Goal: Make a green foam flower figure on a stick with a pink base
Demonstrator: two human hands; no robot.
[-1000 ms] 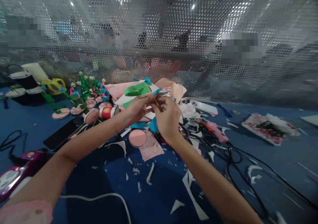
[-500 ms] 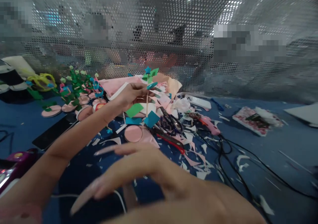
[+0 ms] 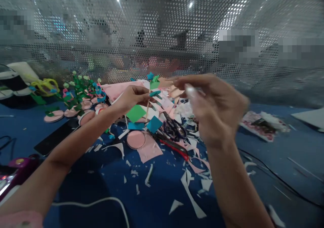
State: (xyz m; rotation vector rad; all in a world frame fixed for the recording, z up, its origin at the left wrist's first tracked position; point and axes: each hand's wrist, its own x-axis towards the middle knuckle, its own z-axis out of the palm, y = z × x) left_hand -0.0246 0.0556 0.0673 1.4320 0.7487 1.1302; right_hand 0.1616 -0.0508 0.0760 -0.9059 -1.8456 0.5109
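My left hand (image 3: 133,98) is closed on a thin wooden stick with paper pieces (image 3: 149,98): a blue star and green bit at its top, green and blue squares lower down. It holds the stick upright over a heap of pink, white and green paper (image 3: 126,88). My right hand (image 3: 215,108) is raised just right of the stick's top, blurred by motion, fingers curled toward it; whether it holds anything I cannot make out. A pink paper disc (image 3: 136,139) lies on the blue table (image 3: 157,201) below the stick.
Scissors (image 3: 173,128) and a red-handled tool (image 3: 174,147) lie by the paper heap. Finished paper flowers on pink discs (image 3: 78,96) stand at left, beside a black phone (image 3: 52,138). A purple device (image 3: 15,169), a white cable (image 3: 101,202), black cables and paper scraps litter the table. Perforated metal screen (image 3: 162,35) behind.
One second ago both hands worked together at the stick. My right hand then dropped near the camera and has now risen back beside the stick's top. My left hand keeps the stick upright.
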